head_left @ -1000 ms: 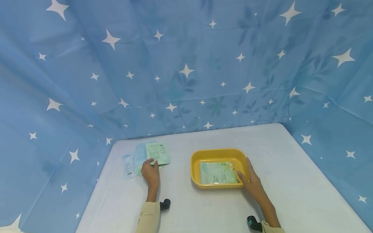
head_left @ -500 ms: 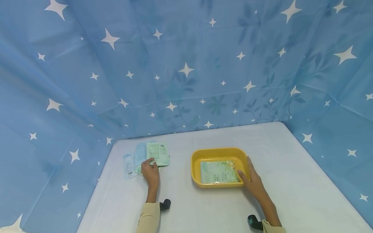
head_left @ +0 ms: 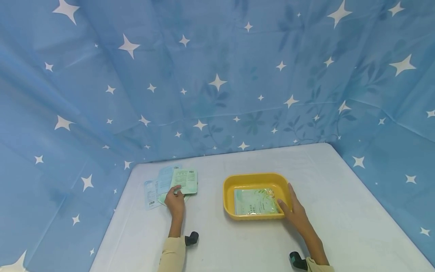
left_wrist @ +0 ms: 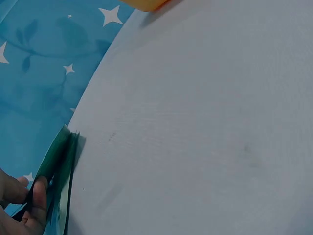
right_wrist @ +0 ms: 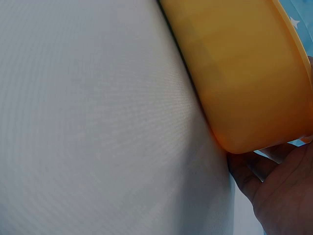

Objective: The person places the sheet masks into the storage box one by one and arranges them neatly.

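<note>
In the head view my left hand (head_left: 175, 204) pinches the near edge of a pale green sachet (head_left: 187, 181) between thumb and fingers. That sachet lies over a blue sachet (head_left: 165, 179), with another blue sachet (head_left: 151, 196) at the left and a green one (head_left: 162, 198) partly hidden underneath. The left wrist view shows the pinched green sachet (left_wrist: 53, 154) bent up and parted from one beside it. My right hand (head_left: 295, 211) holds the right end of a yellow tray (head_left: 228, 204), thumb inside the rim and fingers along the outside. A green flower-printed packet (head_left: 255, 202) lies in the tray.
A white-covered table (head_left: 217, 245) carries everything, its far edge against a blue star-patterned curtain (head_left: 217, 113). Dark wrist cameras sit at both cuffs, the left camera (head_left: 192, 238) and the right camera (head_left: 297, 260). The tray stands right of the sachets.
The pinched green sachet has turned slightly clockwise, and a barcode at the top of the blue sachet beneath now shows. My right hand and the tray stay put.
</note>
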Demonstrator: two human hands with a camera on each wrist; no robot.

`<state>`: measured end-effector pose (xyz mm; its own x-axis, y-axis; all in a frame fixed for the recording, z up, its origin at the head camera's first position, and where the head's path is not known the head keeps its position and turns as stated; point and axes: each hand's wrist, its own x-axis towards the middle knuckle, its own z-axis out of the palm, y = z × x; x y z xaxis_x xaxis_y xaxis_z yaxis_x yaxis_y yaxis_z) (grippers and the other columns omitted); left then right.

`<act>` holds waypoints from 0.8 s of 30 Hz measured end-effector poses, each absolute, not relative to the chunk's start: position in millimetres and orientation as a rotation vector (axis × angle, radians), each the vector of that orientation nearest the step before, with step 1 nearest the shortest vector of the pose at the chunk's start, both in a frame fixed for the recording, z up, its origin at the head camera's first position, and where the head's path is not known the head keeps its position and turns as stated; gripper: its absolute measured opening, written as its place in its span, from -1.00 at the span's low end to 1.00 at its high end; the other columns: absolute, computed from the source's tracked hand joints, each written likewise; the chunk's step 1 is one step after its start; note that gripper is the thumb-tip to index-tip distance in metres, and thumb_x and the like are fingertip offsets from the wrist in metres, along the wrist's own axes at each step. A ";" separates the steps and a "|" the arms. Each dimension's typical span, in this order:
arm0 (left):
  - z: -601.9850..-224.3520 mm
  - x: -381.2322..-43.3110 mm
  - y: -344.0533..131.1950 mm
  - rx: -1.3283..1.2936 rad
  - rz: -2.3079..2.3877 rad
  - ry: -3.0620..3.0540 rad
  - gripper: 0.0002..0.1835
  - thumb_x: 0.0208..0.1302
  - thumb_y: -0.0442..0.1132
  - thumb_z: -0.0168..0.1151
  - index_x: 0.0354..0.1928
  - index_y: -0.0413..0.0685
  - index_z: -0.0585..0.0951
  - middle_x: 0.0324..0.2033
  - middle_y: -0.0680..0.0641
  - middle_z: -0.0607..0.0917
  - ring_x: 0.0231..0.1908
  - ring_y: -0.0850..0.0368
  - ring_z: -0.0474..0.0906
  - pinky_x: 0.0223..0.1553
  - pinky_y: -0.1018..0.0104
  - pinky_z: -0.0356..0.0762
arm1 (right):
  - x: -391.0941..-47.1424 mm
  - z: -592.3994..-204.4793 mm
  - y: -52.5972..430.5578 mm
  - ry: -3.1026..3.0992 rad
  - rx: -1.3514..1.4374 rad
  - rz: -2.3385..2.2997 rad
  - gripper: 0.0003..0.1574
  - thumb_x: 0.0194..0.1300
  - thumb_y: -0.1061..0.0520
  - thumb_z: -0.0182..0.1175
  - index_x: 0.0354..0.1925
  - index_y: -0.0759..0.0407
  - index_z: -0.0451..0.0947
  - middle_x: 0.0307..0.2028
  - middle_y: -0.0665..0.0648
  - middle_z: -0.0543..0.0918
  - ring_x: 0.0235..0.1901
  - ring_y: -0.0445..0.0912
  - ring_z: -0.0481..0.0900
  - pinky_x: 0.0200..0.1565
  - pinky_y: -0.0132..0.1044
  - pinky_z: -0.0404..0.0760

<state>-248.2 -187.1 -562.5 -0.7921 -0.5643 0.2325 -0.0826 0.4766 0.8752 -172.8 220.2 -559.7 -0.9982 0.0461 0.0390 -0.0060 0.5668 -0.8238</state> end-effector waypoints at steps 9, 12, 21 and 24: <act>-557.2 -248.3 -188.1 0.520 -1.375 -2.223 -0.73 0.34 -0.40 0.15 0.04 -0.37 0.60 -0.11 -0.38 0.68 -0.24 -0.19 0.69 -0.29 0.36 0.61 | -172.9 -560.6 220.9 -2.727 -0.023 1.432 0.06 0.47 -0.16 0.01 0.55 0.10 -0.41 0.53 0.37 -0.18 0.47 0.37 -0.13 0.40 0.30 -0.02; -558.6 -250.1 -186.9 0.470 -1.315 -2.213 -0.69 0.28 -0.40 0.23 0.04 -0.39 0.58 -0.01 -0.40 0.64 -0.02 -0.29 0.60 0.18 0.05 0.49 | -174.1 -561.6 221.7 -2.725 -0.018 1.422 0.05 0.47 -0.16 0.01 0.55 0.10 -0.40 0.53 0.37 -0.17 0.47 0.37 -0.13 0.40 0.30 -0.02; -555.8 -247.7 -182.2 0.358 -1.137 -2.199 -0.69 0.15 -0.55 0.28 -0.03 -0.39 0.62 -0.10 -0.37 0.67 -0.60 0.10 0.36 -0.46 0.29 0.39 | -173.3 -560.8 221.0 -2.724 -0.020 1.418 0.06 0.45 -0.19 0.02 0.56 0.10 -0.38 0.52 0.38 -0.14 0.46 0.39 -0.10 0.38 0.32 0.01; -555.8 -246.6 -182.9 0.349 -1.141 -2.198 -0.69 0.14 -0.56 0.28 -0.03 -0.37 0.62 -0.14 -0.35 0.68 -0.63 0.20 0.29 -0.55 0.43 0.29 | -172.6 -559.6 220.5 -2.724 -0.017 1.415 0.06 0.45 -0.17 0.02 0.56 0.10 -0.37 0.52 0.38 -0.13 0.46 0.39 -0.09 0.38 0.31 0.03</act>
